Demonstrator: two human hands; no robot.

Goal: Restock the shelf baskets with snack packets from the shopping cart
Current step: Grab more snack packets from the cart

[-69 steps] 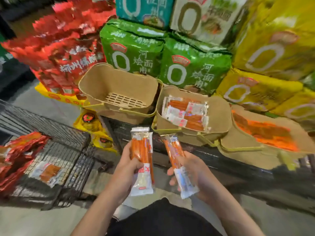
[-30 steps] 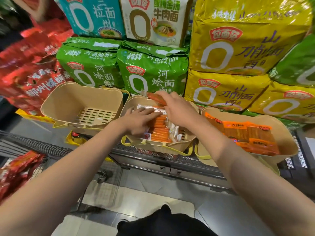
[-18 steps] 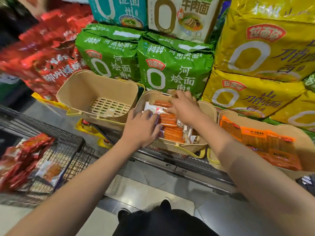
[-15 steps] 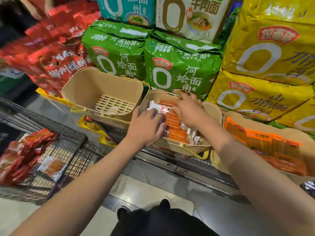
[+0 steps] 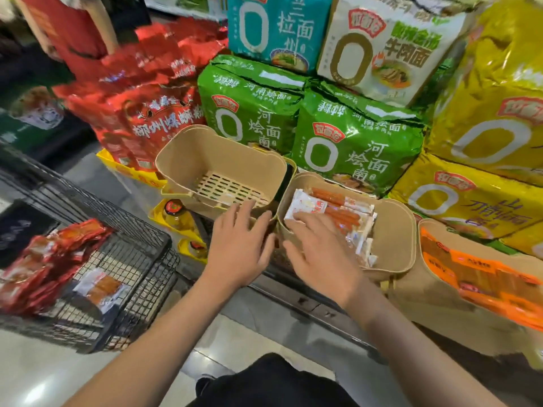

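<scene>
Three tan baskets stand in a row on the low shelf. The left basket holds nothing. The middle basket holds several orange-and-white snack packets. The right basket holds orange packets. My left hand hovers with fingers spread, empty, in front of the gap between the left and middle baskets. My right hand is over the front rim of the middle basket, fingers straight, holding nothing. The black wire shopping cart at the left carries red packets and one clear orange packet.
Large noodle bags are stacked behind the baskets: green, yellow, teal and white. Red bags pile at the left. Yellow jars sit under the shelf. Grey tiled floor lies below.
Both hands have drawn back out of the middle basket toward me, leaving the packets lying inside it. The view has shifted a little to the left.
</scene>
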